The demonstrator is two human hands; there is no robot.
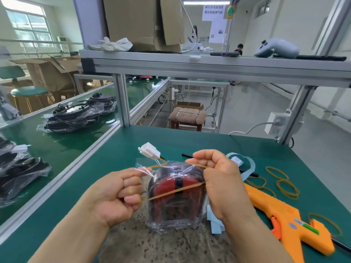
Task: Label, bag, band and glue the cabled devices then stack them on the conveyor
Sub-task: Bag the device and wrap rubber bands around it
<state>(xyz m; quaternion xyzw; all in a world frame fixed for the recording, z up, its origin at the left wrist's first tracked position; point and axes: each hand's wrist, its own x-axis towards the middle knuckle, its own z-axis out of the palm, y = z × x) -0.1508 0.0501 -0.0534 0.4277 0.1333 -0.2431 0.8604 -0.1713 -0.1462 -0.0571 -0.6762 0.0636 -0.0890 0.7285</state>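
**Banding under way**

The left hand [117, 194], fingers curled, pulls one end of the rubber band [174, 192]. The bagged device [176, 207] stands upright behind the band, between both fists. The right hand [222, 185] grips the other end.

We see a bag [176, 223] of clear, glossy, crinkled plastic, a thin rubber band [171, 193] of dull tan, a connector [149, 151] of smooth white plastic, a glue gun [283, 215] of orange plastic, a matt green table [190, 137] and pale brushed-metal rails [209, 68].
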